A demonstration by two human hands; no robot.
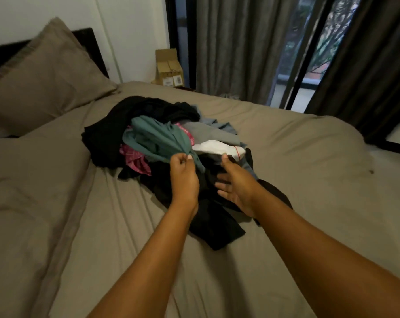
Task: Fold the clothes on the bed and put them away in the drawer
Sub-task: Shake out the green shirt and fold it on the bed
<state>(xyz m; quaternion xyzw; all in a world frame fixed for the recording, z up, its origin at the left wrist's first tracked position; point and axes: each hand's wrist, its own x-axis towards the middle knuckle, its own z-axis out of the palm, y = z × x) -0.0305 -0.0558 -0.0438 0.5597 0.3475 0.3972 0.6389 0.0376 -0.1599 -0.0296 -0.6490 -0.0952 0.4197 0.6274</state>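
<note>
**laundry_lurker:** Where's everything at? I see the clothes pile (116,127) heaped in the middle of the bed (286,161). Nothing looks folded, and there's no drawer in shot.

**foldmaster:** Yep. On the hands: the left hand (184,177) pinches a bunched edge of the teal top (155,138) between thumb and fingers. The right hand (234,187) is loose and spread, holding nothing, just over the black garment (212,221) and right beside the white piece (217,149).

**laundry_lurker:** How's the teal one gonna behave?

**foldmaster:** My guess is light and floppy, with zero stiffness. It's draped over a pink patterned thing (134,158) and tangled in with the rest, so yanking one corner would probably drag the neighbours along. I'd put the free hand on a second spot, along the same hem or at a shoulder seam. Then lift it clear and spread it on the bare sheet nearer the person.

**laundry_lurker:** Slippery?

**foldmaster:** It looks like a thin knit, so maybe a bit slidey, but I can't really tell. Nothing fragile here, so a firm pinch is fine.
</note>
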